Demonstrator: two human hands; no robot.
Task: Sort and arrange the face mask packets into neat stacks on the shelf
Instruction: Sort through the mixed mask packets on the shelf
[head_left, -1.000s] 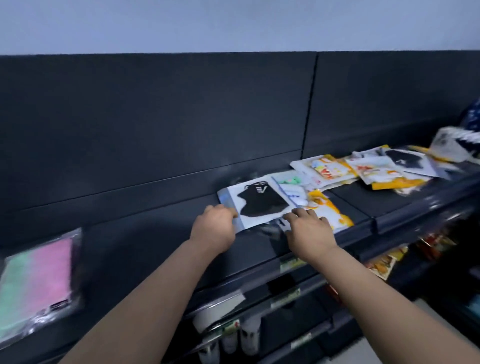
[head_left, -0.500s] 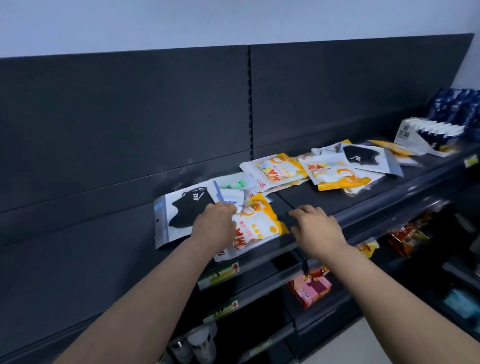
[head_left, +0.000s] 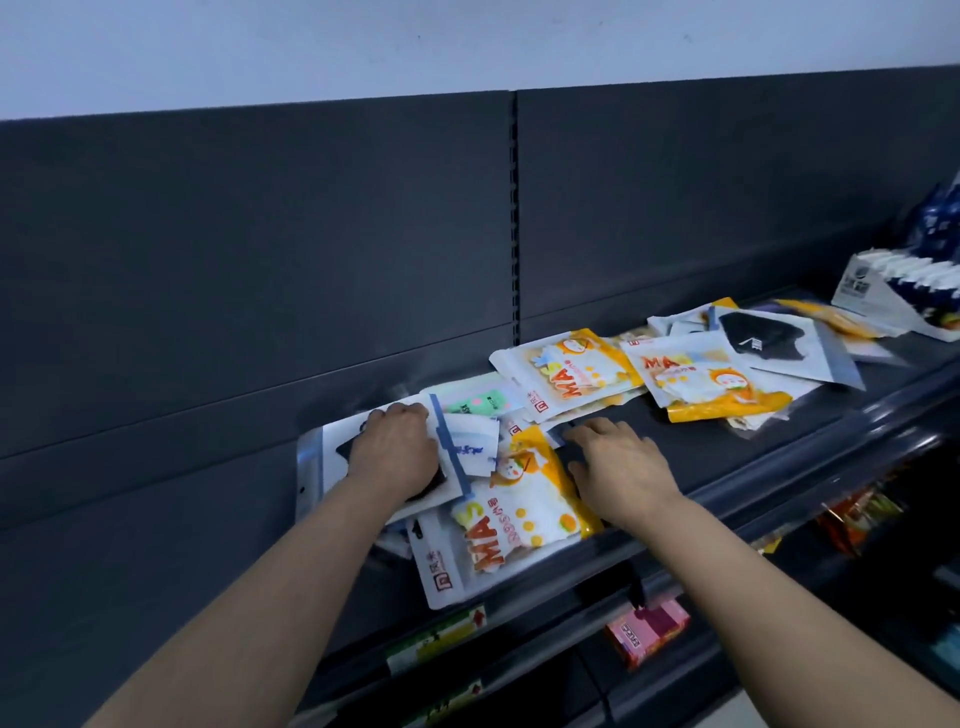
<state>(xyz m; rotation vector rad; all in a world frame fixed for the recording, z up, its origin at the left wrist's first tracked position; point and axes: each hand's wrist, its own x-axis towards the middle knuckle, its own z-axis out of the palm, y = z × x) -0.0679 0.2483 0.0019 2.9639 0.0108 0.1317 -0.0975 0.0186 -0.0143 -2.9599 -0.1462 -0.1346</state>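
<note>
Left grip (head_left: 395, 452) clasps black-mask packet (head_left: 332, 447), lengthwise along shelf (head_left: 727, 457), hang-hole end leftward; right grip (head_left: 618, 467) flat, released.

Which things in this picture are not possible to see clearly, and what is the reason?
Head view only:
- black mask packet: the left hand covers its middle.
- display box: cut by the right edge.
- shelf labels: too blurred to read.
- right hand: contact under its palm is hidden.
</note>
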